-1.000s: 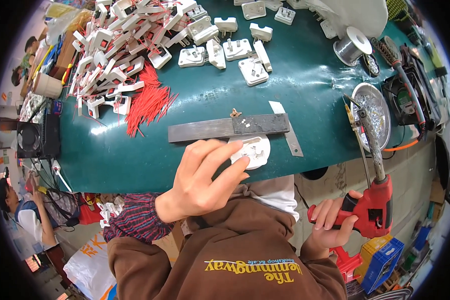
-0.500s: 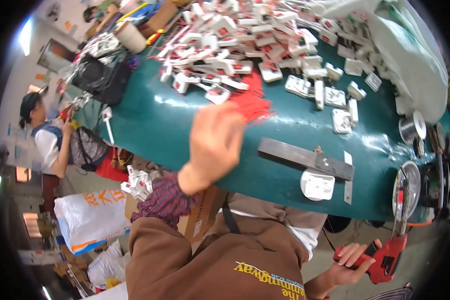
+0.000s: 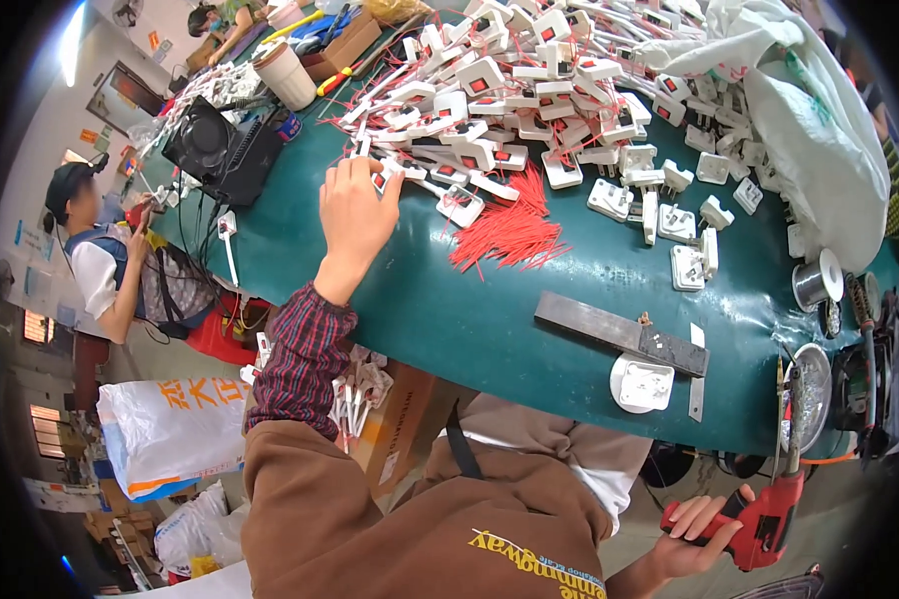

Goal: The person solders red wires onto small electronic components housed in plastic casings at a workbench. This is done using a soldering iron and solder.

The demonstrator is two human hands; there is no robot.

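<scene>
At the left edge of the heaped white power-strip sockets (image 3: pixel 479 78), my left hand (image 3: pixel 358 215) has its fingers curled over a white socket piece (image 3: pixel 380 181) with a red part. The fingers hide much of that piece. My right hand (image 3: pixel 704 529), low on the right beside the table edge, grips a red-and-black pistol-shaped soldering gun (image 3: pixel 769 524), its shaft pointing up. Loose red wires (image 3: pixel 514 235) lie in a bundle below the heap. A dark metal bar (image 3: pixel 589 317) rests near the front edge, beside a white socket plate (image 3: pixel 644 384).
Several white socket parts (image 3: pixel 677 223) are scattered right of the wires. A white sack (image 3: pixel 819 140), a wire spool (image 3: pixel 817 280) and a round metal dish (image 3: pixel 814 389) stand at the right. A black fan-like device (image 3: pixel 205 140) sits at left, near another person (image 3: pixel 95 240) working.
My left hand has moved away and to the left, reaching the heap's edge and closing on a socket piece. The right hand keeps hold of the soldering gun. The view has shifted slightly.
</scene>
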